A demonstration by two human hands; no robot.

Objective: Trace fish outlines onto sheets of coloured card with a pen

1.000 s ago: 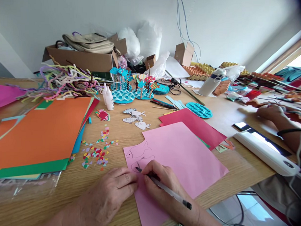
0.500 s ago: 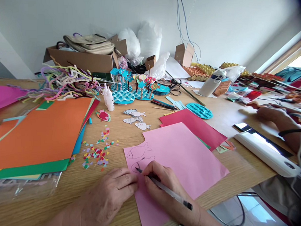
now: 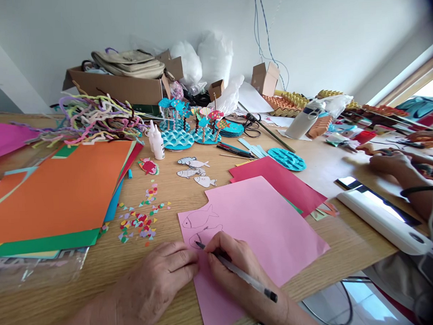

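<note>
Pink sheet (image 3: 268, 222) lies flat on the table (image 3: 100, 280) directly in front of the person, its lower end near the front edge, a position that apparently keeps the drawing area within easy reach. The right hand (image 3: 234, 256) has its fingers clamped on a pen (image 3: 247, 277), gripped close to the point, presumably for fine control of the line; the barrel slopes back toward the wrist and the tip meets the second fish outline (image 3: 205, 235). The left hand (image 3: 163, 273) lies palm down, fingers together and lightly bent, fingertips at the left margin of the sheet, probably to stop it from shifting under the pen; its thumb is hidden. The first fish outline (image 3: 200, 217) sits just above the second, near the edge, a layout that seems to save paper. Beyond the sheet, white fish cutouts (image 3: 193, 172) lie in view, possibly as a reference for shape. Loose confetti (image 3: 138, 222) is spread to the left, apart from the drawing surface. A red sheet (image 3: 274, 179) lies partly beneath the pink one at the upper right. Farther out, glue bottles (image 3: 157, 145) stand upright, and stacked coloured paper (image 3: 68, 191) occupies the left side.
</note>
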